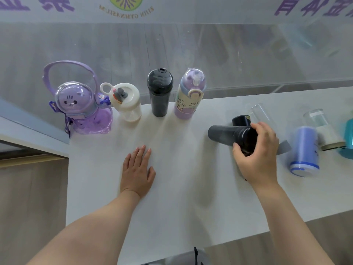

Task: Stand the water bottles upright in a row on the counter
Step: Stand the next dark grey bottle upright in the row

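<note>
Several bottles stand upright in a row at the far edge of the white counter (172, 188): a purple cartoon bottle (84, 109) with a hoop handle, a short clear bottle with a white lid (128, 102), a black bottle (160, 92) and a lilac-and-cream bottle (189, 94). A dark grey bottle (227, 135) lies on its side to the right, and my right hand (257, 155) is closed around its black cap end. My left hand (137, 171) rests flat on the counter with its fingers spread, holding nothing.
More bottles lie on their sides at the right: a clear one with a black cap (254, 115), a blue one (304, 152), a clear one with a white base (322, 129) and a teal one (348, 138) at the frame edge. A glass panel (191, 54) rises behind the counter.
</note>
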Demonstrator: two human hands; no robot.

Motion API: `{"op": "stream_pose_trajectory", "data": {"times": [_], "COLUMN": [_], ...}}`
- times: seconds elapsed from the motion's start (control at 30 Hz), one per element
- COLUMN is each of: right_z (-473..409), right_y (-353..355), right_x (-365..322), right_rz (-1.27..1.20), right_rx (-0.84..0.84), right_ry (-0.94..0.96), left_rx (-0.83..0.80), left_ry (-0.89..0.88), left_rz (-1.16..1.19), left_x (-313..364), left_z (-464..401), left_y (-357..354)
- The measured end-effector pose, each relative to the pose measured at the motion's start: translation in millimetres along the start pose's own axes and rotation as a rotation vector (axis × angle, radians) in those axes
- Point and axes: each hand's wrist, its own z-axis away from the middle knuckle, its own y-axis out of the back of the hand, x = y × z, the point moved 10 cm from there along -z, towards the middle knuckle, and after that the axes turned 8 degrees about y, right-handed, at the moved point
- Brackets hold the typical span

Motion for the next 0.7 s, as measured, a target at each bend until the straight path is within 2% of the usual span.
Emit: {"op": "stream_pose_trajectory", "data": {"times": [0.2,0.7], "right_z": [-26,-116], "right_y": [-28,-64], "right_x": [-9,-8], "right_rz": [-0.092,-0.055], "right_rx": [-0.059,-0.006], "right_ry": [0.022,0.099], "left_rx": [-0.005,-0.003], "left_ry": [0.007,0.009], "left_rz": [0.003,0.003], "left_x": [-1,0], "left_z": [0,-1], "left_y": [-2,-1]}}
